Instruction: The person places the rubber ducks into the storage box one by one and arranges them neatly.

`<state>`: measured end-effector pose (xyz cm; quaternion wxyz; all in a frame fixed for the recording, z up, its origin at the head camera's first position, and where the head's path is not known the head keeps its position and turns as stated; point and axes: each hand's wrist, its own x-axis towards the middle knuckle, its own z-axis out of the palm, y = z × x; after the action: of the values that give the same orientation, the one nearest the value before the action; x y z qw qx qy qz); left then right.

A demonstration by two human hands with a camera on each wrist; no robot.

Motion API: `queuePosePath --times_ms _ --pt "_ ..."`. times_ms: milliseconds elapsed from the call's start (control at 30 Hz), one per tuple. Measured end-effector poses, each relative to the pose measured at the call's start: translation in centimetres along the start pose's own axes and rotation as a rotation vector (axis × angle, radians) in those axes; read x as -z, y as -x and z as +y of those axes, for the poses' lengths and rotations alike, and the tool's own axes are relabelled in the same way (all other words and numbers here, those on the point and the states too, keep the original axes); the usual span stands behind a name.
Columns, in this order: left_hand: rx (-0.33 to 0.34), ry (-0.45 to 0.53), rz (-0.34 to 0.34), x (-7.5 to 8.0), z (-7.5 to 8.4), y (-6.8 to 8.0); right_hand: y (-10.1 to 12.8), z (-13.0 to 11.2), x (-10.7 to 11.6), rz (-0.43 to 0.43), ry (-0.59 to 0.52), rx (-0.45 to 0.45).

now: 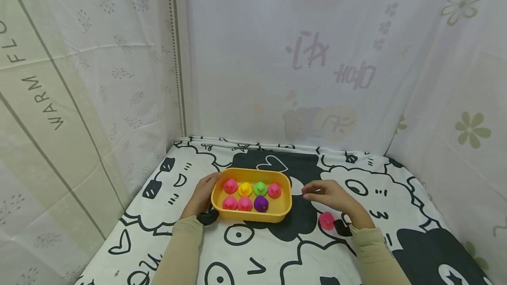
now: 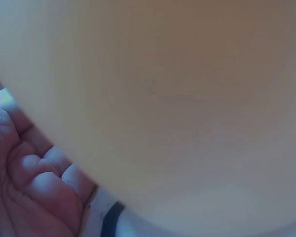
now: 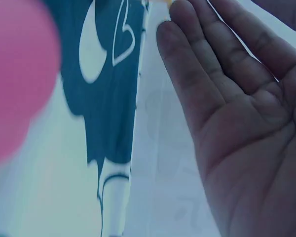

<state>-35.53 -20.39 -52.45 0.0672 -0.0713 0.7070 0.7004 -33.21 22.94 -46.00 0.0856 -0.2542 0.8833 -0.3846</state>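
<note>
- Head view, containers: a yellow tray (image 1: 218, 197) sits at lower centre of the frame on a black-and-white cartoon cloth (image 1: 277, 254) covering the tabletop. It holds seven small toy ducks in two rows. Back row, left to right: pink duck (image 1: 230, 185), yellow duck (image 1: 245, 189), green duck (image 1: 260, 188), pink. Front row: two pink ducks, then a purple duck (image 1: 261, 204); the front right corner of the tray is bare.
- Head view, hands: the left hand (image 1: 203, 193) rests against the tray's left wall, fingers lying along it. The right hand (image 1: 330, 196) hovers right of the tray, fingers straight and loosely together, holding nothing, fingertips pointing toward the tray but apart from it.
- Head view, loose item: one more pink duck, the lone duck (image 1: 326, 221), stands on the cloth in the lower right, just beside the right wrist and well apart from the tray.
- Head view, edges and room: printed curtains (image 1: 99, 78) close in the left, back and right sides; open cloth lies in front of the tray and between tray and right hand.
- Left wrist view: the tray's yellow wall (image 2: 187, 108) fills most of the frame, blurred; curled fingers (image 2: 39, 182) appear at lower left beside it.
- Right wrist view: the open palm (image 3: 246, 133) fills the right side, fingers straight and together; a blurred pink shape, the lone duck (image 3: 17, 79), fills the upper left over the cloth.
</note>
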Motion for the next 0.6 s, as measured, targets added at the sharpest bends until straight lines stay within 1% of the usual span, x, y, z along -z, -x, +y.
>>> queuePosePath --times_ms 167,300,467,600 --pt "-0.007 0.001 -0.007 -0.2 0.1 0.0 1.9 1.7 1.7 -0.115 -0.059 -0.052" --pt "-0.01 0.008 -0.011 -0.2 0.1 0.0 3.1 2.7 2.7 -0.175 -0.076 -0.078" --pt "-0.004 0.0 -0.008 -0.1 0.1 0.2 3.9 3.2 2.9 -0.194 -0.069 -0.105" --pt "-0.006 -0.007 -0.011 -0.2 0.0 0.1 4.0 3.8 2.6 -0.19 -0.07 -0.116"
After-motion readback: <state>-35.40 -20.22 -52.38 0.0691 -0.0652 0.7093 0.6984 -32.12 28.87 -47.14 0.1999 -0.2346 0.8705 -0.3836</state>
